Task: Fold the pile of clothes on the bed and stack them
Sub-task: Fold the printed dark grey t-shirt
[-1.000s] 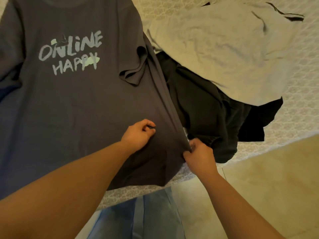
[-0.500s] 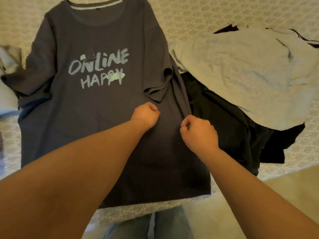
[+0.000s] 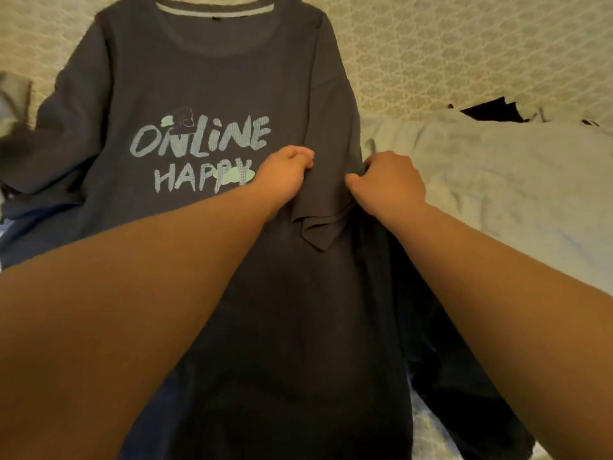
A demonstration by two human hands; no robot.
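Both hands had travelled up the dark grey T-shirt (image 3: 205, 78) since the earlier frames, from near its hem to the folded-over sleeve beside the chest print. Two bare forearms reached in from the lower edge of the view across the shirt's lower body, which lay flat, front side up. At the sleeve, the left hand (image 3: 282, 175) was curled with its fingertips pinching the fabric at the sleeve's inner edge, just right of the word "HAPPY". The right hand (image 3: 389, 184) gripped the sleeve's outer edge, fingers curled round the cloth. The hands sat close but apart, the doubled sleeve between them, its cuff hanging in a point just below. To the right of the shirt, a black garment (image 3: 464, 393) lay partly tucked beneath the right forearm. Beyond it sprawled a pale grey garment (image 3: 497, 180), crumpled, with a further scrap of black cloth (image 3: 491, 111) at its far edge. Farther up, the shirt's collar, lined with a pale stripe, pointed away from the person. All of it rested on the cream patterned bedspread (image 3: 464, 51), with more cloth (image 3: 13, 104), blurred, at the far left.
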